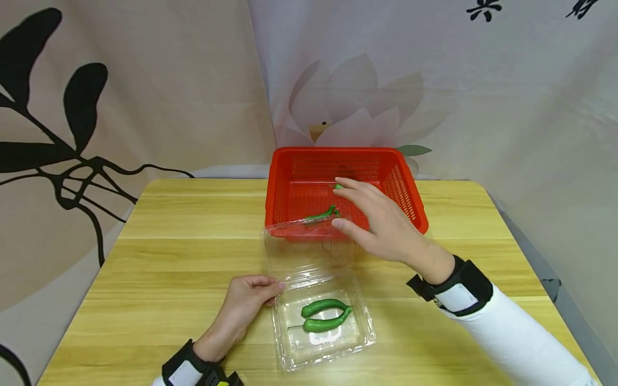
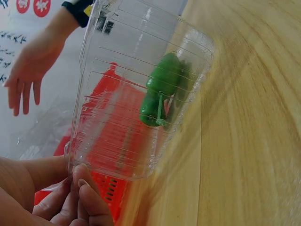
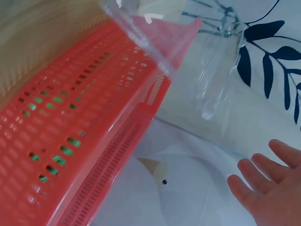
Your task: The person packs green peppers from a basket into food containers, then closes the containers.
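My left hand (image 1: 253,297) pinches the left edge of a clear plastic clamshell box (image 1: 316,351), near its hinge. Two green chili peppers (image 1: 328,324) lie in the box's base on the table. The clear lid (image 1: 309,254) stands folded back and overlaps the front rim of a red plastic basket (image 1: 419,212). Over the basket's right front part is my right hand (image 1: 383,222), fingers spread and extended, holding nothing. More green peppers (image 1: 321,215) show inside the basket, partly hidden by the lid and hand. In the left wrist view the thumb and fingertips grip the box edge.
The wooden table (image 1: 193,257) carries the box in front and the basket at its back edge. A printed cloth (image 1: 193,80) hangs right behind the basket. Both wrists wear black straps (image 1: 465,289).
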`<action>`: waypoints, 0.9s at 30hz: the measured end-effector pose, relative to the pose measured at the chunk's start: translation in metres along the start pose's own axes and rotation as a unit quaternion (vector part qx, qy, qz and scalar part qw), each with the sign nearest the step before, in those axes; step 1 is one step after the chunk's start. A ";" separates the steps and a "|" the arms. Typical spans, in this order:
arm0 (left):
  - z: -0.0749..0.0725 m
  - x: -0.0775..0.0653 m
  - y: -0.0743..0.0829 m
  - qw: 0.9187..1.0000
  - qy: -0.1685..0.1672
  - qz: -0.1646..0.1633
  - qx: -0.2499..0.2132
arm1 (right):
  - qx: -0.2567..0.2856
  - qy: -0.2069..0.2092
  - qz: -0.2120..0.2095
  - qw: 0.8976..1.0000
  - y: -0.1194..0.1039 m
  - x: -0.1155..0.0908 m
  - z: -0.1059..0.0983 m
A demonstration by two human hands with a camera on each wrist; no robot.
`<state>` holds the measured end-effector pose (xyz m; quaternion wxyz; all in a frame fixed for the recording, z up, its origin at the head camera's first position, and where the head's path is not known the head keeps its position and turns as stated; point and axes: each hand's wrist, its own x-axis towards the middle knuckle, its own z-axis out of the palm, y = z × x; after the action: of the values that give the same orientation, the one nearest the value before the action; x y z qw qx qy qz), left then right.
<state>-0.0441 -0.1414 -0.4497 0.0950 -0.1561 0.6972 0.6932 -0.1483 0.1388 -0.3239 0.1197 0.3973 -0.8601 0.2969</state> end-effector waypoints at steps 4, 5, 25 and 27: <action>0.000 0.000 0.000 1.000 -0.002 0.002 0.001 | -0.010 -0.014 0.033 0.999 0.011 0.005 -0.004; 0.000 0.000 0.000 1.000 -0.003 0.002 -0.001 | -0.012 -0.017 0.038 0.999 0.013 0.006 -0.005; -0.001 0.002 -0.003 1.000 0.002 -0.003 -0.007 | -0.031 -0.124 0.148 0.981 0.048 0.048 0.002; -0.001 0.002 -0.003 1.000 0.002 -0.003 -0.007 | -0.036 -0.140 0.152 0.978 0.053 0.052 0.005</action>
<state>-0.0447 -0.1424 -0.4531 0.0949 -0.1605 0.6923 0.6971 -0.2220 0.1309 -0.3264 -0.0341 0.2953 -0.9288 0.2213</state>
